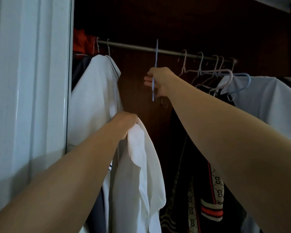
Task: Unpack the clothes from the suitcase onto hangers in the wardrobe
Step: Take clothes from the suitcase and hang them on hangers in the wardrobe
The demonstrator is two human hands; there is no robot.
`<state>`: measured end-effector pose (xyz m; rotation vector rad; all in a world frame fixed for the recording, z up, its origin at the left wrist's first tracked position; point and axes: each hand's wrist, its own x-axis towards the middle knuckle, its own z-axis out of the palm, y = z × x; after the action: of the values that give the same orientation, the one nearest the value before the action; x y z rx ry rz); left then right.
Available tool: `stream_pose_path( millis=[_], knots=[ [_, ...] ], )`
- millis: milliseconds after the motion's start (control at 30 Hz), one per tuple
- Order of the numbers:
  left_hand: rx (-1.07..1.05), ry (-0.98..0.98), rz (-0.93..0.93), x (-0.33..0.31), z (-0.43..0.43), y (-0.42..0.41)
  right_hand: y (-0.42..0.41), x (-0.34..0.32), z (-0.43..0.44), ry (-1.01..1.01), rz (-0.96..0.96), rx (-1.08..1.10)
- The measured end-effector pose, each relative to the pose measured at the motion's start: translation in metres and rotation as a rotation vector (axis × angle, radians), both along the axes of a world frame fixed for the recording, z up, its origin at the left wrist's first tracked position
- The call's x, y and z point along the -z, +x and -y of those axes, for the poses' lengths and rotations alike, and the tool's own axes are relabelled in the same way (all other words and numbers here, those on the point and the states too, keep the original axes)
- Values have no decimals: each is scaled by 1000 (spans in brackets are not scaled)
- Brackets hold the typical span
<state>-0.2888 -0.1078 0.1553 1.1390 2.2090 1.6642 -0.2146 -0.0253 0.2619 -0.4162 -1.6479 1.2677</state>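
Left hand (124, 122) clamped on white shirt (138, 174), low beside hung white top (94, 91). Right hand (158, 81) grips blue hanger (156, 59) at rail (133, 46). Risk: shirt slips from one-hand hold during threading; hook snags rail.

The scene is dimly lit and a cool bluish cast is seen throughout. Most of the light is caught by the white wardrobe door (29, 81) at the left edge, where soft vertical glare streaks are shown, and by the white shirt (138, 165). The back panel (191, 27) is sunk in deep shadow, and the dark clothes (191, 182) at lower right are underexposed. Fine detail is softened everywhere. The rail (133, 47) is tilted and bowed by wide-angle distortion, and the forearms (233, 132) are stretched toward the lower corners.
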Motion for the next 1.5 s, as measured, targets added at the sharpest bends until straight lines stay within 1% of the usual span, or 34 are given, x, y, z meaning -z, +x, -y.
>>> stream_pose_path(
  millis=[233, 367, 400, 467, 633, 700, 900, 1000, 1100, 1233, 1300, 1367, 1400, 1500],
  knots=[
    [67, -115, 31, 9, 0, 21, 37, -4, -20, 37, -28, -127],
    [65, -98, 43, 12, -6, 22, 44, -7, -12, 55, -58, -192],
    [69, -98, 47, 13, -7, 22, 48, -3, -10, 44, -58, -200],
    [78, -32, 81, 17, -7, 22, 60, 8, -10, -4, -52, -228],
    [47, -42, 106, 35, 0, 42, 114, 51, -16, -133, 10, -287],
    [75, -43, 185, 42, 5, 48, 136, 73, -18, -138, 41, -275],
    [145, 77, 559, 76, -1, 66, 186, 148, -23, -205, 72, -293],
    [158, 120, 633, 98, -13, 80, 209, 184, -26, -189, 79, -303],
    [162, 175, 674, 119, -23, 95, 236, 220, -30, -156, 127, -312],
    [145, 204, 705, 140, -27, 105, 267, 259, -36, -164, 175, -358],
    [112, 195, 682, 150, -26, 113, 284, 274, -37, -230, 148, -421],
    [119, 178, 631, 161, -27, 121, 302, 287, -39, -278, 162, -458],
    [135, 161, 588, 167, -28, 122, 309, 293, -41, -271, 206, -435],
    [206, 160, 502, 184, -31, 140, 326, 307, -49, -203, 359, -244]
  ],
)
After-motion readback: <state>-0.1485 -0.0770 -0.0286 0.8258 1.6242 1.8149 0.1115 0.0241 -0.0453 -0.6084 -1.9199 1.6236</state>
